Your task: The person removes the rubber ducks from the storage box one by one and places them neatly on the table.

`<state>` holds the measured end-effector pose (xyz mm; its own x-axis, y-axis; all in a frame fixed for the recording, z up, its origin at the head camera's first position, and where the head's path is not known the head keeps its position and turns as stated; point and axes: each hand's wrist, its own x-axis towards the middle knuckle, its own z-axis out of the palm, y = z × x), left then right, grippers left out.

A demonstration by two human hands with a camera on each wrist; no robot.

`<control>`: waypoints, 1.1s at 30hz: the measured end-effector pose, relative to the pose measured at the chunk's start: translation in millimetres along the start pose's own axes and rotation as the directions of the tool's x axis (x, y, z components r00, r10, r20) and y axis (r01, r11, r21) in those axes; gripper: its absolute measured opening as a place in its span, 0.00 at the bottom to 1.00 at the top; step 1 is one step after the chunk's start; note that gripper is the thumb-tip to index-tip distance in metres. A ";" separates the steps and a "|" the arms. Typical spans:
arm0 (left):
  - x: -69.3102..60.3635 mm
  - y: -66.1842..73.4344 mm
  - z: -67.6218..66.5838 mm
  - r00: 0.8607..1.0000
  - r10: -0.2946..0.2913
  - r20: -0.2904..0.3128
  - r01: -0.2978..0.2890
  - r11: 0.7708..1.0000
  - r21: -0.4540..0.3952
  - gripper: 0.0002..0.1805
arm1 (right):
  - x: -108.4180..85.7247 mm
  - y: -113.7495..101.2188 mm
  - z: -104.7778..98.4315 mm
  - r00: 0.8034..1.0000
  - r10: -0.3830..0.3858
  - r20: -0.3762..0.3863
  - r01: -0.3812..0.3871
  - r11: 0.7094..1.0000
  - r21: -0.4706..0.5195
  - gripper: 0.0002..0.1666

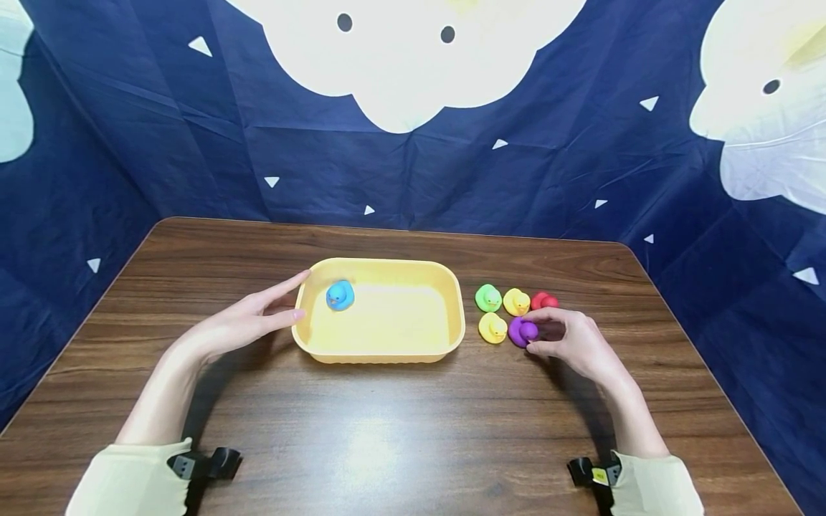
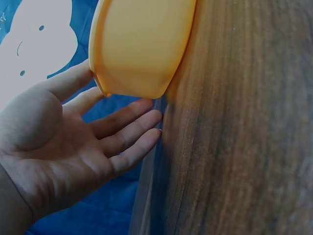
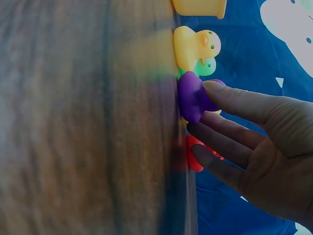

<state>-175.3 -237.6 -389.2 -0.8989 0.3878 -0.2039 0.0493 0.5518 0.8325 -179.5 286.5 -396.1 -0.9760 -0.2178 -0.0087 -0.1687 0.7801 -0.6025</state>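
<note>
A yellow plastic tub [image 1: 381, 357] stands on the table with a blue rubber duck [image 1: 340, 294] inside its left end. My left hand [image 1: 241, 324] is at the tub's left end, thumb and forefinger touching the rim; in the left wrist view the other fingers stretch out loosely below it. Right of the tub, my right hand [image 1: 577, 340] pinches a purple rubber duck [image 3: 191, 98] between thumb and fingers, and the duck appears to rest on the table. Around it sit a green duck [image 1: 488, 298], two yellow ducks [image 1: 516, 302] and a red duck [image 1: 545, 299], the last partly hidden by the hand.
The brown wooden table [image 1: 387, 430] has its far edge against a dark blue curtain [image 1: 193, 158] printed with white clouds and triangles. Black straps with small cameras circle both wrists over pale sleeves [image 1: 132, 480].
</note>
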 end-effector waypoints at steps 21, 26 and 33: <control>0.1 0.4 -0.5 1.000 -0.005 0.006 0.005 1.000 -0.008 0.40 | 2.5 -19.8 -10.6 0.980 -0.107 -0.169 0.114 0.993 0.032 0.19; -0.2 0.0 -0.6 1.000 -0.005 0.004 0.005 1.000 0.005 0.40 | 6.4 -31.5 -10.2 0.966 -0.142 -0.217 0.155 0.987 0.045 0.17; -0.1 -1.0 -0.4 1.000 0.003 0.002 -0.003 1.000 0.012 0.40 | 13.6 -46.8 -5.8 0.949 -0.172 -0.265 0.194 0.979 0.057 0.16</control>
<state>-175.5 -238.5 -389.8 -0.8979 0.3907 -0.2025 0.0568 0.5592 0.8271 -185.7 250.5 -363.5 -0.9335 -0.1854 0.3069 -0.3463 0.6881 -0.6376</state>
